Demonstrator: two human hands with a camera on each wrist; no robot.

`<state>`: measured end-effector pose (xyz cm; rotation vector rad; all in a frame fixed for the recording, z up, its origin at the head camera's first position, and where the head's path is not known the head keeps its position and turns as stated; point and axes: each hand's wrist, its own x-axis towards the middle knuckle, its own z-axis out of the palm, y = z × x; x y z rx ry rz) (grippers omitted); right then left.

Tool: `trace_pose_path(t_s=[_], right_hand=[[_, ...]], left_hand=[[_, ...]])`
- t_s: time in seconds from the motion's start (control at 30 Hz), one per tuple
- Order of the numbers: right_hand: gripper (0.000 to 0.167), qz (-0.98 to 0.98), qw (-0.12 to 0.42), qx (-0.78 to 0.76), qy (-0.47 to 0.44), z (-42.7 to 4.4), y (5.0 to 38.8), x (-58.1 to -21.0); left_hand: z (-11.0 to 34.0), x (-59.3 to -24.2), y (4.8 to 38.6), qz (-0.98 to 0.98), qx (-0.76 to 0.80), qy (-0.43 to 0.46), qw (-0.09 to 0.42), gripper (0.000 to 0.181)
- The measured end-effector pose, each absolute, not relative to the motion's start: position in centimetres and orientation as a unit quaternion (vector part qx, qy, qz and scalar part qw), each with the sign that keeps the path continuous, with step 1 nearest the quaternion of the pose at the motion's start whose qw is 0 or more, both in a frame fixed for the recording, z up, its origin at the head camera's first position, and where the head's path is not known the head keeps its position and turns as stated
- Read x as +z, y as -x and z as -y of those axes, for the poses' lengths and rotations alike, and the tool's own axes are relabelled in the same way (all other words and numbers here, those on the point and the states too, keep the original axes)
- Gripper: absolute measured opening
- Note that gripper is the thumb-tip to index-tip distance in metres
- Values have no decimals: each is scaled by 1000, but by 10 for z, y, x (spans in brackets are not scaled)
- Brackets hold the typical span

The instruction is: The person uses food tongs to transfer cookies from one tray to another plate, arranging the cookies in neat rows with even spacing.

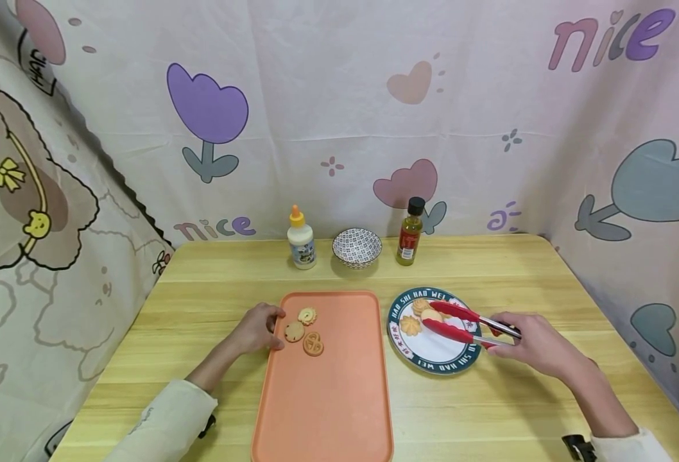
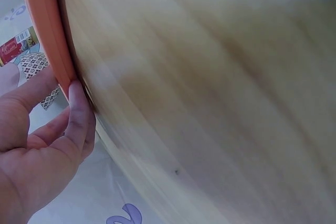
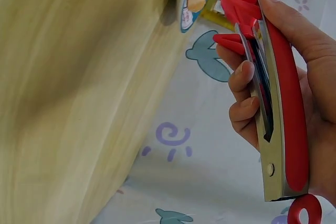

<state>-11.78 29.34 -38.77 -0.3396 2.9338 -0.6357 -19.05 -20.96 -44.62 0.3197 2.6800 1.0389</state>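
My left hand [image 1: 255,330] pinches the left rim of an orange tray [image 1: 339,398], thumb and fingers on its edge in the left wrist view. Near that hand on the tray lie a round cookie [image 1: 294,332], a ring-shaped cookie [image 1: 307,316] and a pretzel-shaped cookie [image 1: 313,344]. My right hand [image 1: 538,343] grips red-and-metal tongs [image 3: 294,114]. Their red tips reach over a green-rimmed plate [image 1: 440,367], on either side of a cookie [image 1: 431,315]; whether they touch it I cannot tell. Beside it on the plate is a flower-shaped cookie [image 1: 411,325], with other cookies behind.
Along the back of the wooden table [image 1: 212,276] stand a white bottle with an orange cap [image 1: 302,247], a patterned bowl [image 1: 357,248] and an oil bottle with a black cap [image 1: 410,234]. A printed cloth [image 1: 293,128] hangs behind them.
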Motion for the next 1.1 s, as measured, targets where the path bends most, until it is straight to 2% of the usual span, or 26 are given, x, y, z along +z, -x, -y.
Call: trace_pose_path(t_s=[0.3,0.67,0.9,1.1], right_hand=[[56,-973,62,-190,115,-295,117,-397],[64,-975,73,-184,103,-294,117,-395],[61,-969,55,-202,130,-281,124,-388],[69,-967,68,-206,136,-263,134,-385]], left_hand=[[209,-446,190,-920,355,-109,123,57],[208,-444,191,-920,354,-113,127,59],[210,-445,191,-920,352,-115,124,59],[210,-446,190,-921,351,-112,126,59]])
